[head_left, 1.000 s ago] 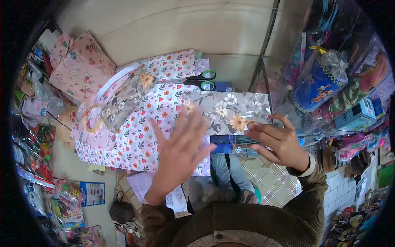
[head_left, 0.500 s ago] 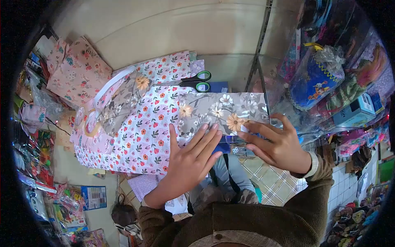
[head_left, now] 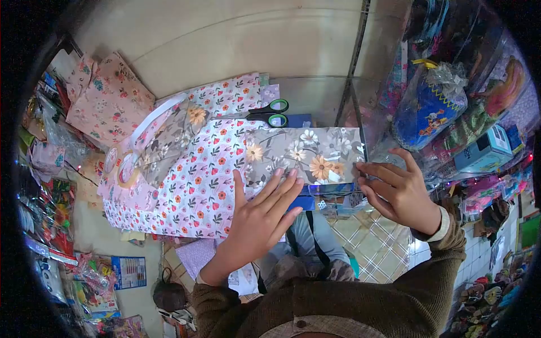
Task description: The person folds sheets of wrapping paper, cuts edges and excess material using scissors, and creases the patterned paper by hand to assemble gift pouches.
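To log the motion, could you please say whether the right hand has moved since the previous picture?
Yes: the right hand moved rightward, farther from the scissors.

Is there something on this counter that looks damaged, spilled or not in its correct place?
Nothing clearly stands out: I see no spill or tear. The grey flowered paper lies partly under the left hand, and the scissors lie close to it.

grey floral paper (head_left: 307, 151): was oblong, printed with white and orange-yellow blooms (pale glints showed toward its right end) | pose: lay flat, long sides running left to right | place: left end overlapped the white floral sheet (head_left: 194, 180) | white floral sheet: was broader, spread out, dotted with small red and orange flowers
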A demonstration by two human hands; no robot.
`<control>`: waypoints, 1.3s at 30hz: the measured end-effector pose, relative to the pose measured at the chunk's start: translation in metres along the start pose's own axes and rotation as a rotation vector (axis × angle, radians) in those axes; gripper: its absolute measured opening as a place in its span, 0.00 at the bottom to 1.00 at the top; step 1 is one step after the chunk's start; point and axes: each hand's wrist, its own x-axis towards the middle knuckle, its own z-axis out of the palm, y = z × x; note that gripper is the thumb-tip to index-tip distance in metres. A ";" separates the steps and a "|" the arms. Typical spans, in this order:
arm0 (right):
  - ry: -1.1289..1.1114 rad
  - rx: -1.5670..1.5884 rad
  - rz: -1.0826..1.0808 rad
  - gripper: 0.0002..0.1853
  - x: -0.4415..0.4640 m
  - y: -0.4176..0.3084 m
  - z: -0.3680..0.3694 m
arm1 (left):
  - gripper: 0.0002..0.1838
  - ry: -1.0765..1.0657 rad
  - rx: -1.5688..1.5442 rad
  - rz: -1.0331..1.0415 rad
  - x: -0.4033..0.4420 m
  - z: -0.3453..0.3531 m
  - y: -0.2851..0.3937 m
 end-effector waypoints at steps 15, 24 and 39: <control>0.006 0.095 0.020 0.07 0.003 0.001 0.003 | 0.17 0.115 -0.086 -0.087 -0.010 -0.011 -0.019; -0.039 -0.041 -0.170 0.10 0.018 0.004 0.012 | 0.14 0.212 -0.030 -0.031 -0.002 -0.012 -0.015; 0.366 0.321 0.069 0.37 0.035 0.004 -0.003 | 0.10 0.581 -0.363 -0.073 0.022 -0.025 -0.018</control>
